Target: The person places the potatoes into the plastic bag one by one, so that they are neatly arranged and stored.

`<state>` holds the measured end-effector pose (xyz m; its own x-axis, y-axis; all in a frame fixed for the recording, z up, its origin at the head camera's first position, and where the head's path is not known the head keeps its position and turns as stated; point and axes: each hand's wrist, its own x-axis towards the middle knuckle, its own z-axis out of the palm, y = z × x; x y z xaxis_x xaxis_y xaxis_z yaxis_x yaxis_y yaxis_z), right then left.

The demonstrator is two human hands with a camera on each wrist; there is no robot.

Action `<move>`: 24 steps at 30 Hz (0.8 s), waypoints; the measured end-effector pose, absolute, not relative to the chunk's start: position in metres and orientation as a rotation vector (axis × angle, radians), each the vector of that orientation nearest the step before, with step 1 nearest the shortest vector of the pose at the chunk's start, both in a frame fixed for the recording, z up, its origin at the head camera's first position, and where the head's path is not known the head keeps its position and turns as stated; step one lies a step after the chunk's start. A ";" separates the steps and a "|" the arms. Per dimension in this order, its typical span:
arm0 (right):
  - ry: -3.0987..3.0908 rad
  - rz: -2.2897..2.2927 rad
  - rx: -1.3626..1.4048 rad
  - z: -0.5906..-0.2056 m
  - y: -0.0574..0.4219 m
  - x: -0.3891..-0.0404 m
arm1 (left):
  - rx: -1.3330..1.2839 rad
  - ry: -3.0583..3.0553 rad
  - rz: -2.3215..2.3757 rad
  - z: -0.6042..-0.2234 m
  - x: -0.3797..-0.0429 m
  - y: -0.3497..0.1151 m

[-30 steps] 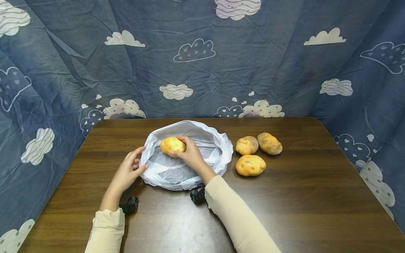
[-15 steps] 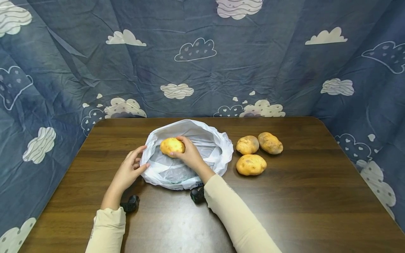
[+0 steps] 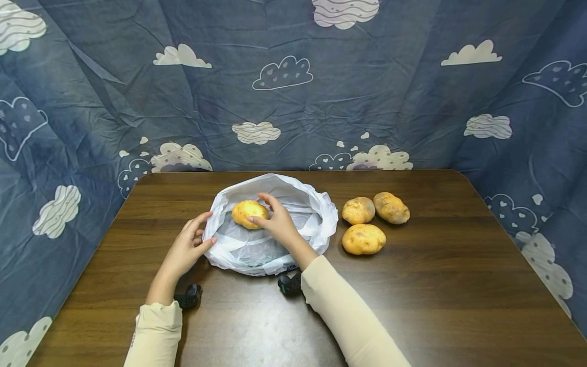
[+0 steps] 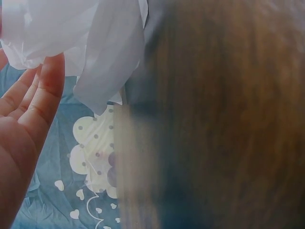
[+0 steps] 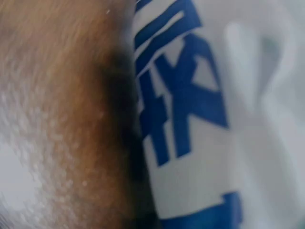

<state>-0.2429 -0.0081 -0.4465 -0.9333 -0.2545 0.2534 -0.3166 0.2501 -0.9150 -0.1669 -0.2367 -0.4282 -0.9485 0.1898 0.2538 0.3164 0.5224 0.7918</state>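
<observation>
In the head view a white plastic bag [image 3: 327, 216] sits on the table with its mouth spread upward. One yellow potato [image 3: 247, 214] lies inside, towards the bag's left side. My right hand [image 3: 281, 227] reaches in over the near right rim. Its thumb is right beside the potato, and its index finger is raised off it. At the bag's left rim my left hand [image 3: 183, 247] touches the plastic, fingers extended and thumb apart from them. The left wrist view shows the left fingers [image 4: 50, 78] against the bag. In the right wrist view, blue print on the bag hides the right hand.
Three more potatoes rest on the table right of the bag: a brownish potato [image 3: 358, 210], a longer potato [image 3: 391, 208] and a smooth yellow potato [image 3: 364, 239]. The brown wooden table [image 3: 440, 285] ends at the back before a blue cloud-patterned cloth [image 3: 284, 112].
My right hand has let go of the potato in the bag; its fingers have spread and drawn slightly right. The left hand stays at the rim.
</observation>
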 end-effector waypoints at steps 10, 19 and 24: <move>-2.308 1.812 0.691 -0.435 0.006 -0.234 | -0.445 -2.618 -1.393 -0.428 -0.167 -0.238; -2.193 1.756 0.812 -0.388 0.025 -0.205 | -0.437 -2.620 -1.386 -0.429 -0.167 -0.238; -2.156 1.672 0.839 -0.380 0.037 -0.201 | -0.429 -2.621 -1.407 -0.427 -0.166 -0.237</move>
<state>-0.2013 0.0369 -0.3796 -0.7901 -0.2688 0.5509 -0.6005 0.1586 -0.7837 -0.1658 -0.2366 -0.4274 -0.9501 0.1846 0.2514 0.3115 0.5232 0.7932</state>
